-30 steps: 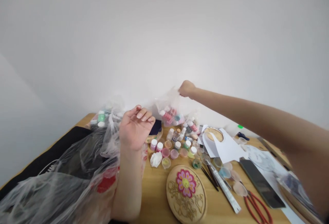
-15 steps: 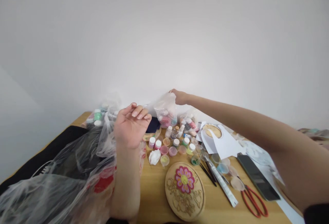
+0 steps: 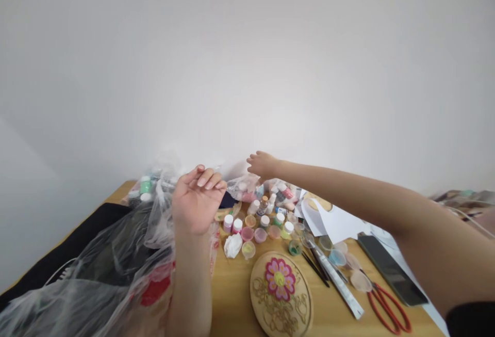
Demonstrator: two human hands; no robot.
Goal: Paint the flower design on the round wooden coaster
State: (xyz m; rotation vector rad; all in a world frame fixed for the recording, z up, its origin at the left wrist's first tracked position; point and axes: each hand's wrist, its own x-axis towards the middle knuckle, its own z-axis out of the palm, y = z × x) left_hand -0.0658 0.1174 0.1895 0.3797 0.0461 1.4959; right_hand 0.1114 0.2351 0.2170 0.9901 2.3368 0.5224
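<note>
My left hand [image 3: 199, 200] is raised over the left part of the table, palm up, with loosely bent fingers and nothing in them. At the back, my right hand [image 3: 263, 165] is just above a clear plastic bag [image 3: 243, 188] of small paint bottles; its fingers are apart and appear to hold nothing. The bag sits low, partly hidden behind the left fingers. In front of the hands stand several small paint jars [image 3: 264, 221] and open paint cups [image 3: 260, 235]. Near the front edge lies an oval wooden plaque [image 3: 281, 295] with a pink painted flower and carved outlines.
Thin brushes [image 3: 315, 269], a long silvery tube [image 3: 342, 286], red-handled scissors [image 3: 389, 308] and a phone [image 3: 392, 270] lie to the right. White paper [image 3: 340, 221] is behind them. Crumpled tissue [image 3: 233, 245] sits near the cups. Clear plastic sheeting [image 3: 104, 265] covers the left side.
My right hand has released the top of the plastic bag and come down slightly; the bag has slumped from its pulled-up shape. My left hand keeps nearly the same pose.
</note>
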